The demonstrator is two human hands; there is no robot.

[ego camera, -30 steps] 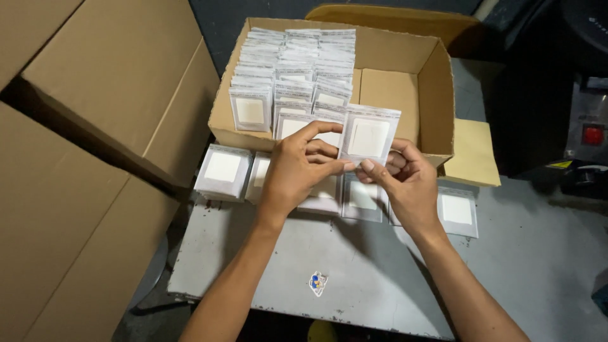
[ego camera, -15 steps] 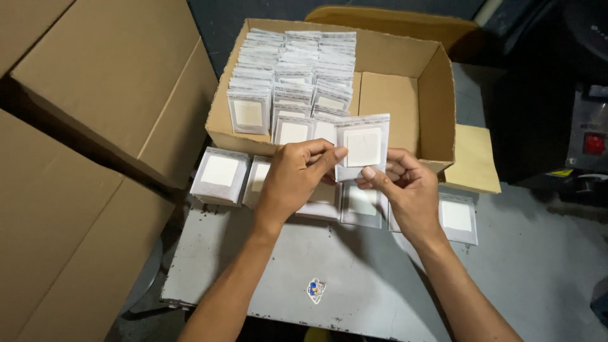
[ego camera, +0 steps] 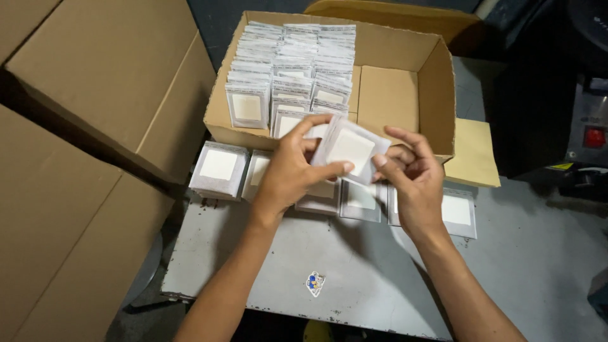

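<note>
Both hands hold one small clear packet with a white square pad (ego camera: 350, 149) just in front of an open cardboard box (ego camera: 437, 88). My left hand (ego camera: 291, 171) pinches the packet's left and lower edge. My right hand (ego camera: 411, 177) grips its right edge with thumb and fingers. The packet is tilted. Inside the box stand several rows of the same packets (ego camera: 288, 76), filling its left part. More packets lie in stacks on the grey metal table (ego camera: 266, 253) under my hands, such as one stack at the left (ego camera: 218, 168) and one at the right (ego camera: 457, 212).
Large closed cardboard boxes (ego camera: 76, 126) fill the left side. A flat yellowish cardboard sheet (ego camera: 472, 152) lies right of the open box. A dark machine with a red button (ego camera: 592, 136) stands at the far right. A small sticker (ego camera: 313, 284) marks the table.
The packet has come lower and tilted clockwise. Both hands shifted slightly down and toward each other, still holding it.
</note>
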